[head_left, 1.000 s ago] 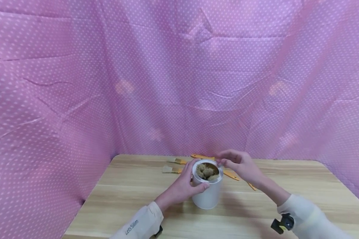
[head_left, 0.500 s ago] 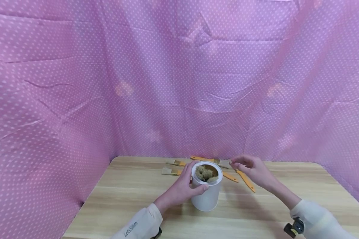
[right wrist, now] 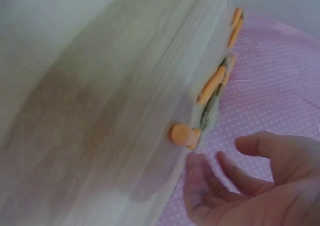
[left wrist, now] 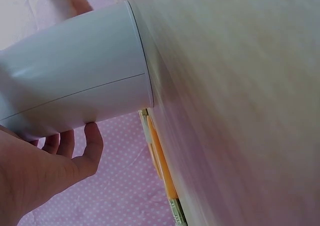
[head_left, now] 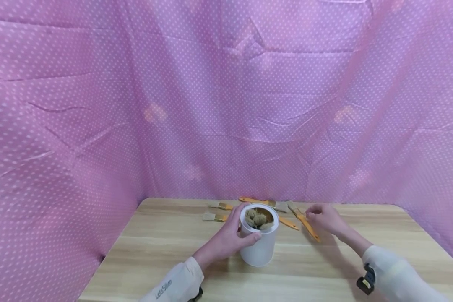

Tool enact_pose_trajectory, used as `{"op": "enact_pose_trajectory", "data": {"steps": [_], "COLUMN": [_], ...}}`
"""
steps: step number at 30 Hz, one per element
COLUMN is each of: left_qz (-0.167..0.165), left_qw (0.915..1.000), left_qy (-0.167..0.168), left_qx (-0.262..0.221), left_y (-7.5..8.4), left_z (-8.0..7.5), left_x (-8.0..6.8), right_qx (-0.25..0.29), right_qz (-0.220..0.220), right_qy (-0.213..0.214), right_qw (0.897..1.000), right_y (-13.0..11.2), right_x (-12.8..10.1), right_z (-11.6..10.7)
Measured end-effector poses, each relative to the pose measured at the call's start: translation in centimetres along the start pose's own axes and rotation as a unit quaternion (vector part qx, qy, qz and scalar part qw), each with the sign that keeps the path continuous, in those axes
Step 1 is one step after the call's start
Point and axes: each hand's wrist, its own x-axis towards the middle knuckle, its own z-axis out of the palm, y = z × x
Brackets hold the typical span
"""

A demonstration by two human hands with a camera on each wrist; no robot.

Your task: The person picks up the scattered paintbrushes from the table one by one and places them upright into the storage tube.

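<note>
My left hand (head_left: 228,235) grips a white can (head_left: 258,251) from its left side, thumb at the front. The can stands upright, and tan, fuzzy tufts (head_left: 257,219) show inside its mouth. In the left wrist view, curled fingers press along the can's wall (left wrist: 80,61). Right of the can, my right hand (head_left: 326,218) hovers beside a paintbrush (head_left: 308,227) with an orange handle, lying on the table. The right wrist view shows that hand (right wrist: 260,181) with fingers loosely bent and nothing between them, just apart from an orange handle end (right wrist: 182,134).
More orange-handled brushes lie about the can: one pale-bristled brush (head_left: 214,217) at left, another brush (head_left: 223,206) behind it, and one (head_left: 254,200) near the back edge. Another handle (head_left: 288,223) emerges right of the can. A pink dotted cloth (head_left: 226,126) hangs behind the wooden table (head_left: 166,251).
My right hand has moved right, from beside the can's rim, past the far end of the right-hand paintbrush, to that brush's right side. The left hand and can have stayed put.
</note>
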Motion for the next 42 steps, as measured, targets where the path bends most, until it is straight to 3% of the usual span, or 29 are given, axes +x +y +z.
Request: {"op": "enact_pose_trajectory", "data": {"steps": [3, 6, 15, 23, 28, 34, 42], "left_qz": [0.0, -0.002, 0.005, 0.006, 0.013, 0.015, 0.007], "left_qw": [1.0, 1.0, 1.0, 1.0, 0.9999, 0.9998, 0.9999], "left_qy": [-0.001, -0.003, 0.0, 0.0, 0.0, 0.004, 0.008], "left_qx": [0.001, 0.002, -0.001, 0.001, 0.007, 0.01, 0.011], "left_y": [0.0, -0.1, -0.1, -0.2, -0.1, 0.2, 0.0], "left_z": [0.0, 0.0, -0.2, 0.0, -0.1, -0.3, 0.0], "left_x": [0.0, -0.1, 0.2, -0.1, 0.4, 0.8, 0.3], "right_qx": [-0.047, -0.059, -0.076, -0.072, -0.045, 0.033, 0.082], "right_qz": [0.012, 0.009, 0.016, 0.001, 0.024, 0.082, 0.113], "right_qy": [-0.021, -0.029, 0.006, 0.019, 0.027, 0.005, -0.007], "right_qw": [0.999, 0.998, 0.997, 0.997, 0.998, 0.996, 0.99], "right_y": [0.3, 0.6, 0.8, 1.6, 1.6, 1.3, 1.7], "right_x": [0.3, 0.6, 1.8, 1.9, 2.0, 2.0, 1.2], "right_z": [0.4, 1.3, 3.0, 2.9, 2.2, 1.1, 1.0]}}
